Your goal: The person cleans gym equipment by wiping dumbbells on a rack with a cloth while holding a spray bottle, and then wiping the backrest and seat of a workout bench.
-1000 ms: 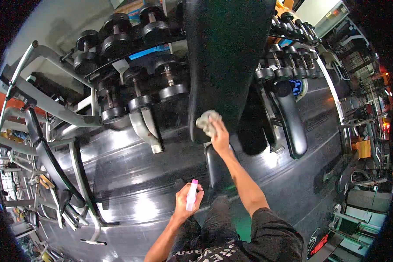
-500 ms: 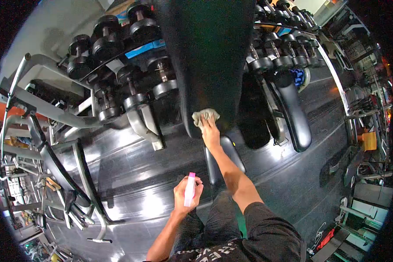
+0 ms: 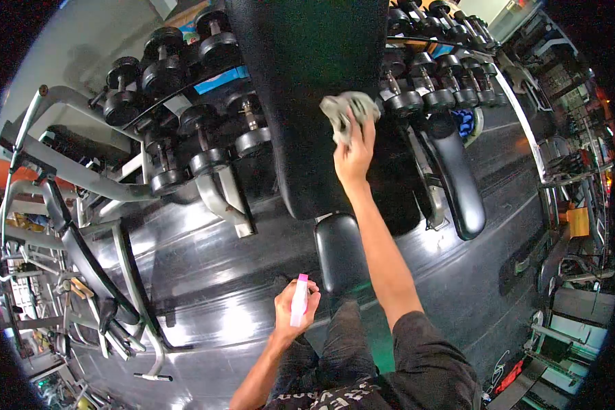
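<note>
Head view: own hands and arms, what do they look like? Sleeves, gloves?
Left hand and right hand: no gloves, no watch or bracelet visible. Forearms uncovered; short dark sleeve on the right; left sleeve can't be made out.

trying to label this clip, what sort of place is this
Most likely a gym: black dumbbells with metal handles sit on racks, a black padded bench stands nearby, and a grey metal-framed machine is at the left.

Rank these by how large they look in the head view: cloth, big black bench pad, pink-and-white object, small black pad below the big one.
Largest to smallest:
1. big black bench pad, cut off by the frame
2. small black pad
3. cloth, partly covered
4. pink-and-white object, partly covered
</note>
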The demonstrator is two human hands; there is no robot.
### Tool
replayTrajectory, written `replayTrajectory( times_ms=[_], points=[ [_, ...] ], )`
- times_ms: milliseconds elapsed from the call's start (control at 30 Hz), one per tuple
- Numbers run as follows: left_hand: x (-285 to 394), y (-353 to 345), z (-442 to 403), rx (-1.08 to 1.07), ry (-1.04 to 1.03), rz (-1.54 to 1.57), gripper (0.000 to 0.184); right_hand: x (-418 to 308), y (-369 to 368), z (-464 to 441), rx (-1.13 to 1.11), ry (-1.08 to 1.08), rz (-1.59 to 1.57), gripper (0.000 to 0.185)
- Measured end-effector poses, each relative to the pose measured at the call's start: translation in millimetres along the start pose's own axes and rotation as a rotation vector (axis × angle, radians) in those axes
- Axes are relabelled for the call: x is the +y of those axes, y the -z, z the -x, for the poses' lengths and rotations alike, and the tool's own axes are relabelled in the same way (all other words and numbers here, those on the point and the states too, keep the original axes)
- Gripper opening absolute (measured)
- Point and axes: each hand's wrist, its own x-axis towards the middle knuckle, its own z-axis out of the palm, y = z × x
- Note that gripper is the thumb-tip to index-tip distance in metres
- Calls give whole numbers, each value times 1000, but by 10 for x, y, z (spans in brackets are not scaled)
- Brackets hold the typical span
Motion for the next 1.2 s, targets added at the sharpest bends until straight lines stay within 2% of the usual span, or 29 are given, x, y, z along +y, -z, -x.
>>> replayTrajectory(
  times_ms=[67,167,200,367,467,533,600,667,733,800,867,1000,1067,1133,1200],
  points=[
    [14,-18,10,9,12,-9,14,67,-153,-99,-65,56,72,53],
    [-2,-35,18,45,45,11,13,232,-272,332,-60,61,113,49],
    [-7,-33,20,40,54,11,13,285,-261,586,-123,7,110,47],
    [1,-51,10,38,67,10,12,483,-52,1948,-470,-269,51,61],
    [102,-45,-16,44,129,-13,12,614,61,2347,-662,-656,-66,55],
    [71,-32,-18,54,50,-31,13,763,129,2420,-561,-613,-101,50],
    [50,-46,1,68,91,15,13,781,239,2114,-469,-555,-131,45],
    [21,-79,5,80,133,68,13,552,352,1420,-180,-318,-171,44],
    [-9,-105,0,52,126,43,13,478,368,697,-67,-124,-106,46],
    [-9,-147,-25,43,95,34,13,438,274,110,17,22,-77,44],
    [0,-188,-50,32,64,20,12,361,124,-311,-41,113,44,49],
    [53,-249,-88,22,88,21,12,656,-193,175,-85,56,131,56],
    [46,-237,-92,22,73,7,12,797,-215,703,-90,-49,121,55],
    [18,-230,-75,25,128,21,12,921,-135,1273,-156,-190,63,53],
    [14,-222,-111,35,89,2,12,965,5,1634,-270,-268,86,51]
  ],
)
